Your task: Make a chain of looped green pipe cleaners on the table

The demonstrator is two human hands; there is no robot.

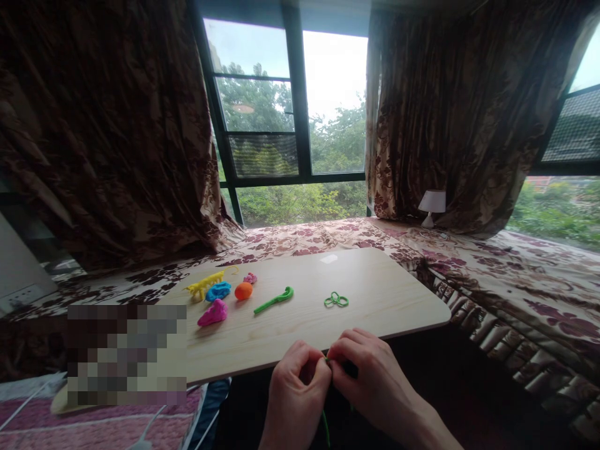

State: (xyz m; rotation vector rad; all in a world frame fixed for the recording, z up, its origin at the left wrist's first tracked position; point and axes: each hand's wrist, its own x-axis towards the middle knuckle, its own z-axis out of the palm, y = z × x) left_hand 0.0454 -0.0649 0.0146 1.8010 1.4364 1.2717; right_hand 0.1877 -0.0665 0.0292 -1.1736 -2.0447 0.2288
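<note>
My left hand (pixel 300 381) and my right hand (pixel 370 375) meet at the near edge of a light wooden table (pixel 384 294), both pinched on a thin green clay strand (pixel 327 362) that hangs down between them. On the table lie small green clay loops (pixel 336 300), a green curled clay stem (pixel 274 300), an orange clay ball (pixel 243 290), a blue clay piece (pixel 218 290), a pink clay lump (pixel 213 313), a yellow clay figure (pixel 205 285) and a small pink piece (pixel 250 277).
A flower-patterned cloth (pixel 515 275) covers the ledge behind and right of the table. A small white lamp (pixel 432 206) stands by the dark curtains (pixel 450 112). A blurred patch (pixel 126 353) covers the table's left end. White cables (pixel 28 406) lie at the lower left.
</note>
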